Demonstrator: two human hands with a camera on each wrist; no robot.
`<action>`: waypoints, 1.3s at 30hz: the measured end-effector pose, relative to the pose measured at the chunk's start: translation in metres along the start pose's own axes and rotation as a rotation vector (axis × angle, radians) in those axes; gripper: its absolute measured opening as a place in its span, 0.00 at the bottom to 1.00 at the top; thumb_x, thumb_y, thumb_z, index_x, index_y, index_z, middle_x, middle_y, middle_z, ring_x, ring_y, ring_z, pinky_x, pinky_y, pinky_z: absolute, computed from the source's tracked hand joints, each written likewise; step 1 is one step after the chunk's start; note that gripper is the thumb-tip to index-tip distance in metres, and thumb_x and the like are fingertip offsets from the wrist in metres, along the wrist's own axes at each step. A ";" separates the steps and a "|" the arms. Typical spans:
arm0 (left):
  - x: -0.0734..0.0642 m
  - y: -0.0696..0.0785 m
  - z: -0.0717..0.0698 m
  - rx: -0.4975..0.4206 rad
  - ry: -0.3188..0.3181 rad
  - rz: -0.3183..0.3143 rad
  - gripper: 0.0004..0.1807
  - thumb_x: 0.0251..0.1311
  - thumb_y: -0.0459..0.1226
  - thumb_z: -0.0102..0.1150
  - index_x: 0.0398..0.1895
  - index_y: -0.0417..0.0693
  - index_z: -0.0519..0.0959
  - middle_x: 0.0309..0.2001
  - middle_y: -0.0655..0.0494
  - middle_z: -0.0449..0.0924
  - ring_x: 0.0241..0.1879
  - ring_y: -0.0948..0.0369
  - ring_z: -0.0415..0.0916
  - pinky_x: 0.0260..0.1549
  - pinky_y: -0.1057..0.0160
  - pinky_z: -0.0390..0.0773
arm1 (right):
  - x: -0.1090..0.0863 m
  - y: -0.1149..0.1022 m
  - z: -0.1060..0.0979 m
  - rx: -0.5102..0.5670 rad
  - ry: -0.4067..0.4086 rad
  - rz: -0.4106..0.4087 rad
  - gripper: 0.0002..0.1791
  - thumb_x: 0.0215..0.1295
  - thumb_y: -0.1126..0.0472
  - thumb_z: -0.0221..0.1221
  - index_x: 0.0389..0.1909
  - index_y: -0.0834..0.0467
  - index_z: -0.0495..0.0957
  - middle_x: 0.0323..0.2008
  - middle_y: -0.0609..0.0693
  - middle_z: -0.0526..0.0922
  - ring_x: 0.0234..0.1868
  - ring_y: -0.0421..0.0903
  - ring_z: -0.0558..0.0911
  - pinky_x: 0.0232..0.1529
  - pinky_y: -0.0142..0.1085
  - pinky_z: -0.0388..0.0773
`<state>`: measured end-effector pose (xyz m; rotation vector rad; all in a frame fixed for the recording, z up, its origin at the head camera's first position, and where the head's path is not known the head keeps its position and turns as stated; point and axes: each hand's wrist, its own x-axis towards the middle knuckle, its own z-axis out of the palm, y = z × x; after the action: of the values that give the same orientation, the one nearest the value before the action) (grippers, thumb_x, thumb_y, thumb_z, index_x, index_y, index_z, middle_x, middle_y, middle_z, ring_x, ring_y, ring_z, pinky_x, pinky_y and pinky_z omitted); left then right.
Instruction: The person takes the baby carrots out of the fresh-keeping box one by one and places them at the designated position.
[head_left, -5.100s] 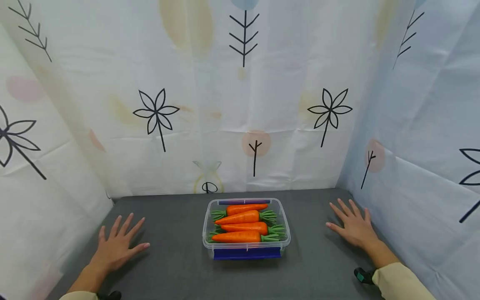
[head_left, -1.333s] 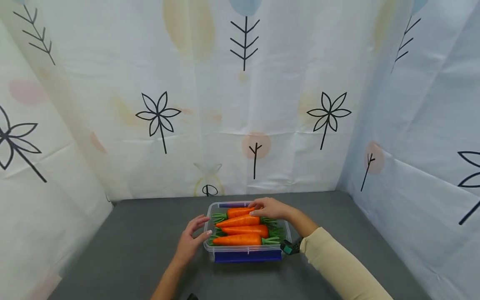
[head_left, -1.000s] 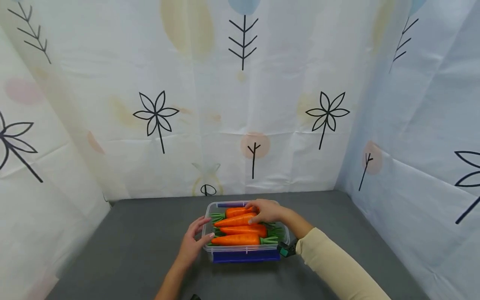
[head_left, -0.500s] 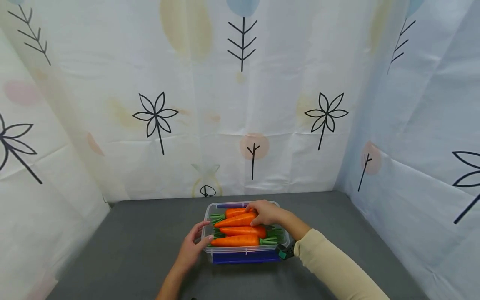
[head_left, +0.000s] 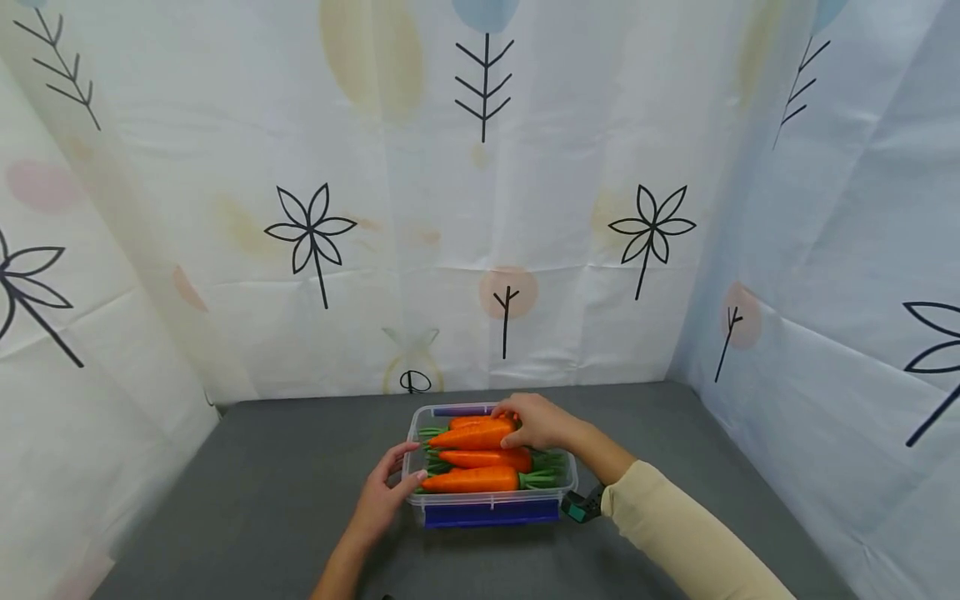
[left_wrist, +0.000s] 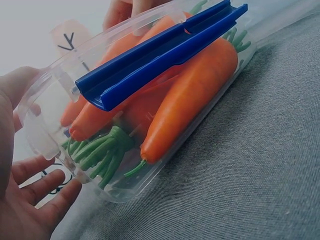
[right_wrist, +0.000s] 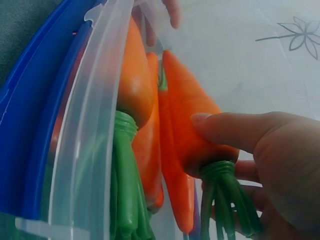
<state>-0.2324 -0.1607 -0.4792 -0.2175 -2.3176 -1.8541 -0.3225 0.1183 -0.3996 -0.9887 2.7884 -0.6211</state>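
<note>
A clear plastic food container (head_left: 570, 479) with blue side latches (left_wrist: 165, 55) stands on the grey surface, holding several orange carrots with green stems. My right hand (head_left: 536, 419) grips one carrot (head_left: 472, 434) near its stem end, thumb on the near side and fingers on the far side. The right wrist view shows this carrot (right_wrist: 187, 107) tilted above the others. My left hand (head_left: 382, 496) rests at the container's left end. Its thumb and forefinger reach the rim, and its other fingers (left_wrist: 45, 187) spread loosely beside the end wall.
Beneath the container lies a dark grey tabletop (head_left: 270, 492). White patterned cloth (head_left: 420, 233) closes off the back and both sides. Another carrot (head_left: 480, 480) lies at the container's front, with one more carrot (head_left: 487, 459) just behind it.
Both hands have come in from the table's sides to the container. The right hand has taken hold of a carrot and raised it slightly; the left hand has settled at the container's left end.
</note>
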 end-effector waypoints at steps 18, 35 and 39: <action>0.008 -0.025 0.000 0.069 0.017 -0.027 0.24 0.62 0.40 0.63 0.61 0.51 0.74 0.64 0.46 0.70 0.60 0.45 0.68 0.53 0.40 0.70 | -0.030 0.011 -0.021 0.048 0.351 -0.062 0.23 0.60 0.58 0.68 0.55 0.58 0.78 0.44 0.49 0.78 0.34 0.43 0.72 0.35 0.37 0.73; 0.009 -0.021 -0.006 0.017 -0.045 -0.074 0.25 0.63 0.40 0.63 0.64 0.51 0.73 0.64 0.39 0.68 0.56 0.43 0.72 0.48 0.46 0.76 | -0.051 0.048 -0.013 0.057 0.641 0.047 0.24 0.55 0.59 0.72 0.52 0.60 0.80 0.42 0.54 0.80 0.34 0.46 0.75 0.35 0.41 0.74; 0.009 -0.020 -0.009 0.030 -0.061 -0.096 0.26 0.63 0.41 0.63 0.64 0.53 0.73 0.66 0.42 0.67 0.55 0.45 0.73 0.47 0.48 0.76 | -0.054 0.055 -0.008 0.064 0.712 0.082 0.24 0.54 0.60 0.72 0.52 0.62 0.79 0.41 0.56 0.79 0.33 0.48 0.74 0.34 0.43 0.73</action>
<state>-0.2450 -0.1740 -0.4948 -0.1637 -2.4358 -1.8807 -0.3142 0.1940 -0.4164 -0.7336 3.3402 -1.2470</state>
